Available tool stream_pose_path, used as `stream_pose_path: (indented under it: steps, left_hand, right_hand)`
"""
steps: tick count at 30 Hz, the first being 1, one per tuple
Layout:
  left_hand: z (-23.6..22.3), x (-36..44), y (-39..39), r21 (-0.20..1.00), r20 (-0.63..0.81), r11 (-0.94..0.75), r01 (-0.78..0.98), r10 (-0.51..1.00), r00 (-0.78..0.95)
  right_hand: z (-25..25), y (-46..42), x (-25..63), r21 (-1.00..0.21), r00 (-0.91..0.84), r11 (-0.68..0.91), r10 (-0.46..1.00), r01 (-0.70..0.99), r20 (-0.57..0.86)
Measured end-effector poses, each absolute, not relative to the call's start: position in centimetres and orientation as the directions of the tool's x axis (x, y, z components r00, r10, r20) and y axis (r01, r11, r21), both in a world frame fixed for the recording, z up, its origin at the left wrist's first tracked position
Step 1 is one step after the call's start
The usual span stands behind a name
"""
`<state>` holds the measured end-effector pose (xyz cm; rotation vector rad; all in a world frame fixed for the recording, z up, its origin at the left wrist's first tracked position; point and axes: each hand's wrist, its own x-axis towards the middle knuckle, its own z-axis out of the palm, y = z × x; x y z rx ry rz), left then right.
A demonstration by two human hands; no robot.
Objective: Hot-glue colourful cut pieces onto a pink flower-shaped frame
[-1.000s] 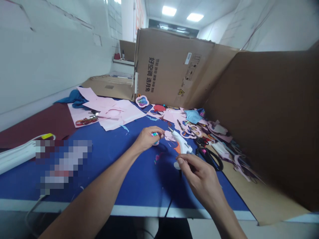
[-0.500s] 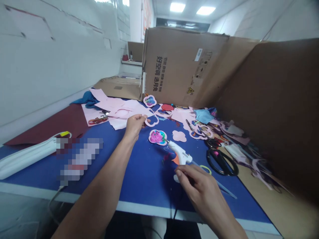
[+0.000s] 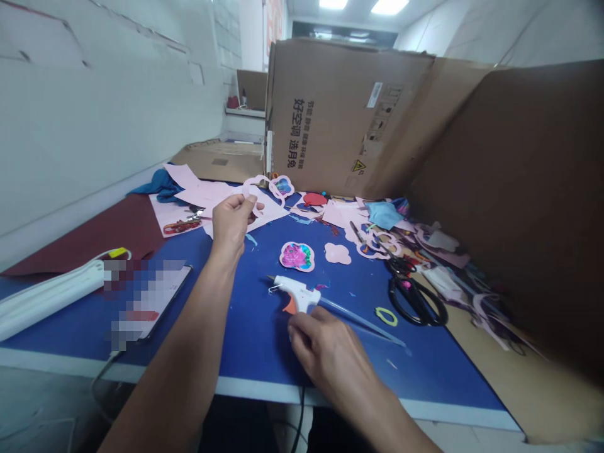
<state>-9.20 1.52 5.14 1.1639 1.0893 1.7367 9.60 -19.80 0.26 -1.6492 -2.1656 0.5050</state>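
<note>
My left hand (image 3: 231, 220) is raised over the blue table (image 3: 264, 352) and pinches a pink flower-shaped paper frame (image 3: 258, 187), held up in the air. My right hand (image 3: 323, 346) rests low near the front edge, its fingers closed round the handle of a white glue gun (image 3: 296, 293) that lies on its side with the nozzle pointing left. A clear glue stick (image 3: 361, 321) trails out of the gun to the right. A pink flower cut-out with a coloured picture (image 3: 297, 256) and a plain pink flower (image 3: 338, 253) lie just beyond the gun.
Black scissors (image 3: 415, 299) and a yellow-green ring (image 3: 385, 316) lie to the right among pink paper scraps. Pink sheets (image 3: 212, 198) lie at the back left. A phone (image 3: 146, 296) and a white power strip (image 3: 47, 299) sit at the left. Cardboard walls (image 3: 509, 189) close off the back and right.
My left hand lifted the pink paper frame up off the table. My right hand pulled the glue gun back towards the front edge and laid it flat, nozzle now pointing left.
</note>
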Motion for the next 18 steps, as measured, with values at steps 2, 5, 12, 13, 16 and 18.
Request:
stream_pose_path:
  steps: [2, 5, 12, 13, 16, 18]
  left_hand:
    - [5.8, -9.2, 1.2, 0.936, 0.281, -0.328, -0.129, 0.916, -0.286]
    - [7.8, -9.6, 0.9, 0.939, 0.291, -0.328, -0.104, 0.917, -0.272]
    - [14.2, -11.7, -0.9, 0.889, 0.443, -0.458, -0.009, 0.864, -0.241]
    - [14.7, -12.0, -1.2, 0.885, 0.451, -0.465, 0.001, 0.858, -0.244]
    - [15.3, -12.4, -2.1, 0.886, 0.454, -0.463, 0.025, 0.856, -0.247]
    - [15.1, -12.3, -2.4, 0.894, 0.441, -0.446, 0.032, 0.866, -0.235]
  right_hand:
    - [0.8, -19.2, 8.4, -0.448, -0.259, 0.251, 0.965, 0.858, 0.044]
    - [1.6, -17.9, 6.0, -0.381, -0.292, 0.276, 0.956, 0.883, 0.016]
    - [3.8, -13.1, -0.1, -0.380, -0.348, 0.310, 0.937, 0.872, -0.035]
    - [3.9, -12.4, -0.8, -0.384, -0.346, 0.303, 0.937, 0.872, -0.048]
    - [3.6, -10.7, -2.8, -0.400, -0.348, 0.293, 0.935, 0.868, -0.071]
    - [3.1, -9.8, -3.9, -0.414, -0.339, 0.276, 0.937, 0.868, -0.087]
